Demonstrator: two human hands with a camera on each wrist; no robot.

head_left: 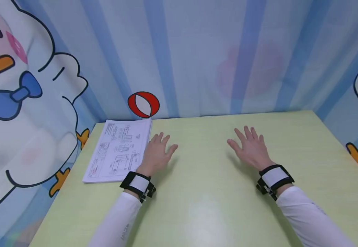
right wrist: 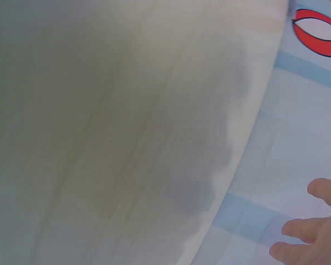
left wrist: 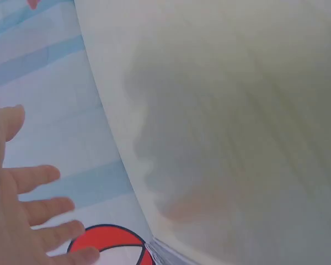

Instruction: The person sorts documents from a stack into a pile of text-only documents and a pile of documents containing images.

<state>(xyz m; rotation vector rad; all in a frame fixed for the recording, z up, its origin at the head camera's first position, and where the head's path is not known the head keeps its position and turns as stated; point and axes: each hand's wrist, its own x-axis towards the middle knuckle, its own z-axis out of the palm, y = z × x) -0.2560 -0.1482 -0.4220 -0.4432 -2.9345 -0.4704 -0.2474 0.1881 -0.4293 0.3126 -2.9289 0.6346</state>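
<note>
One stack of printed drawings (head_left: 117, 151), flat at the left side of the bench (head_left: 209, 206), near the left hand (head_left: 156, 154) | left hand and right hand (head_left: 253, 149): fingers spread, holding nothing, as seen from where I stand | handling, judged: fairly light, limp, sheets liable to slip or crease | advised hold: opposite side edges, thumbs on top.

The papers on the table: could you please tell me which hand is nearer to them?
Left. The left hand overlaps the right edge of the papers in the head view; the right hand is farther to their right.
</note>
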